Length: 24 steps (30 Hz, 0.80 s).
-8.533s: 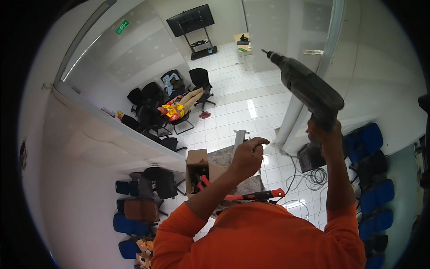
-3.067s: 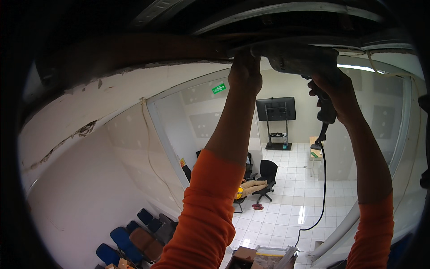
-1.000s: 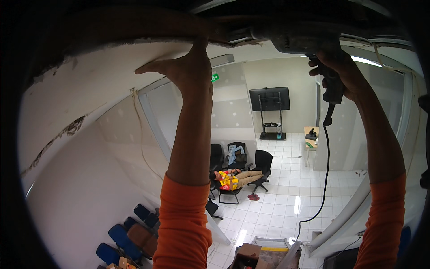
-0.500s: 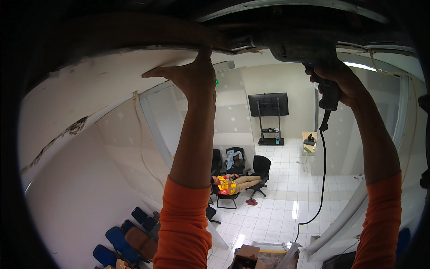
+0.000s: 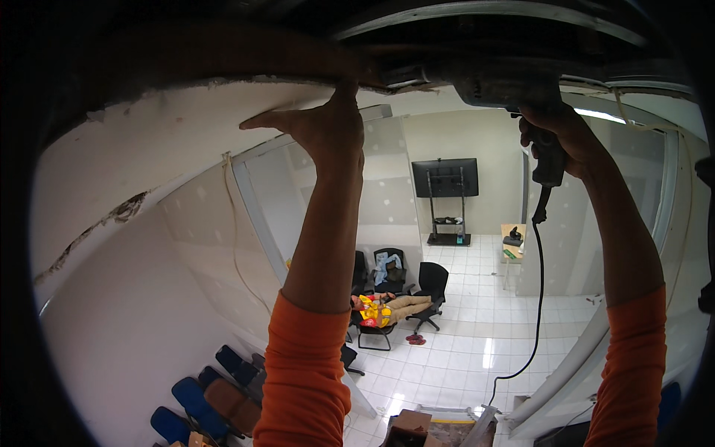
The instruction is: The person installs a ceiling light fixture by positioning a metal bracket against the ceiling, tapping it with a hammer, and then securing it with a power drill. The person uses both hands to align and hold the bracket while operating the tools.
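Your right hand [image 5: 570, 138] is clenched around the handle of a corded power drill [image 5: 514, 89], held up overhead at the top of the view. The drill is dark grey and scuffed, its bulky body lying level just beneath the dark ceiling frame [image 5: 477, 22], with the pistol handle hanging down inside your fist. Its front end points left toward the broken edge of the white ceiling panel [image 5: 171, 141], though the tip itself is too dark to make out. A thin black cord [image 5: 538, 298] drops from the handle's base and curves down toward the tiled floor [image 5: 477, 335] far below.

Your left hand [image 5: 316, 130] grasps nothing: its grip is released, palm and fingers spread flat and pressed up against the panel's ragged edge, just left of the drill. The panel is white with a chipped rim and a jagged crack running along its lower left part.

Both your sleeves are orange. Below, a black screen on a stand [image 5: 445, 179] sits against the far wall, black office chairs [image 5: 406, 279] stand on the tiles, and blue chairs [image 5: 194, 398] line the wall at lower left.
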Each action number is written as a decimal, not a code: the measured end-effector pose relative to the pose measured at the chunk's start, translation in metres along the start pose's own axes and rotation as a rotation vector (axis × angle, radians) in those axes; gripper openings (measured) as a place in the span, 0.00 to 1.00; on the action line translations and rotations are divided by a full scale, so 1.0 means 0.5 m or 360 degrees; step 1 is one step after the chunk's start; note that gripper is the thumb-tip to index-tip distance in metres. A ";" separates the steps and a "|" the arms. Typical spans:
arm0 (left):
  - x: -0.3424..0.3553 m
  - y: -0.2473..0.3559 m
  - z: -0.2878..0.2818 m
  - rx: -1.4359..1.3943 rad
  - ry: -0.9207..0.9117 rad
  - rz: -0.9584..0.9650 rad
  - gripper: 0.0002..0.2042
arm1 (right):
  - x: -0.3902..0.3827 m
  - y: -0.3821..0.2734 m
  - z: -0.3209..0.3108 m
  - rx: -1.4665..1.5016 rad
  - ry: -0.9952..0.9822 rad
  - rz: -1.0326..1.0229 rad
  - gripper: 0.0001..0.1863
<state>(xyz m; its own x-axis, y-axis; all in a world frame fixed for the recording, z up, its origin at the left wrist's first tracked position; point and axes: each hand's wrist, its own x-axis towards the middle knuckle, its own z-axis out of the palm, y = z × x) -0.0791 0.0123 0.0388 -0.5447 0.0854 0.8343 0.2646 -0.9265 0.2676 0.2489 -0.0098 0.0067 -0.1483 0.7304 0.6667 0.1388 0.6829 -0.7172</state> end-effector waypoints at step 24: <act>-0.015 0.018 0.025 -0.0014 -0.0064 -0.0001 0.71 | 0.014 0.014 0.015 -0.0266 0.0113 -0.0122 0.24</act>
<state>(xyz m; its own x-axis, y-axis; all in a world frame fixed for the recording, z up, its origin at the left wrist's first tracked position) -0.0628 0.0078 0.0410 -0.5126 0.1006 0.8527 0.2573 -0.9295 0.2643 0.2417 0.0000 0.0047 -0.0960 0.6711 0.7351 0.2915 0.7251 -0.6239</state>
